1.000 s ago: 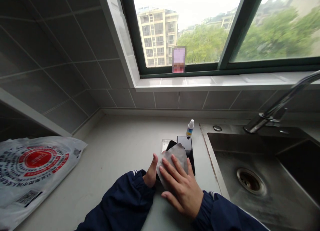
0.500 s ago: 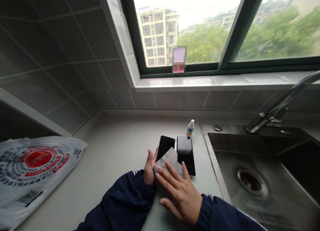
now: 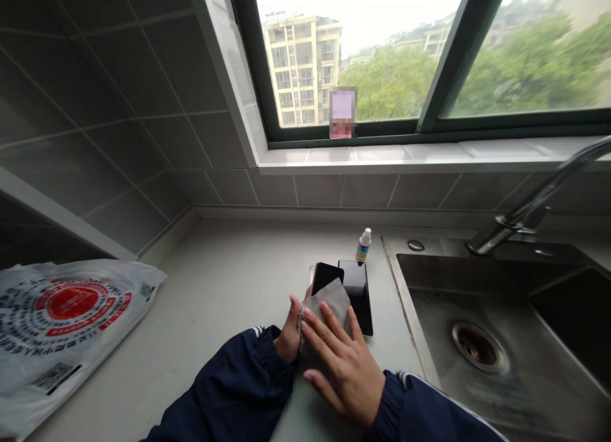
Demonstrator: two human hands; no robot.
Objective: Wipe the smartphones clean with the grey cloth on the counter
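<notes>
I take the dark slab (image 3: 361, 295), flat on the counter (image 3: 229, 289), as my landmark. Just left of it, I have the phone (image 3: 327, 274) in my left hand (image 3: 289, 337): thumb raised along the near left edge, fingers partly curled and mostly hidden behind the phone, seemingly bracing it from below. I judge that this support lets me press on the screen without the phone sliding.

My right hand (image 3: 344, 369) is open, fingers slightly spread, laid over the grey cloth (image 3: 331, 302) rather than pinching it. The flat palm likely spreads the pressure and keeps the cloth against the phone, whose far end shows dark beyond the fabric. My right fingertips come near the slab's left side; I can't tell whether phone and slab touch. That closeness leaves little room for a wide stroke to the right.

A pale, clear edge peeks out left of the slab, past the phone, too covered for me to name. Just beyond the slab's far end, the small bottle (image 3: 363, 244) stands upright, outside my hands' path. Right of the slab are the sink (image 3: 405, 308) and tap (image 3: 496, 233); well to its left lies the plastic bag (image 3: 114, 340).
</notes>
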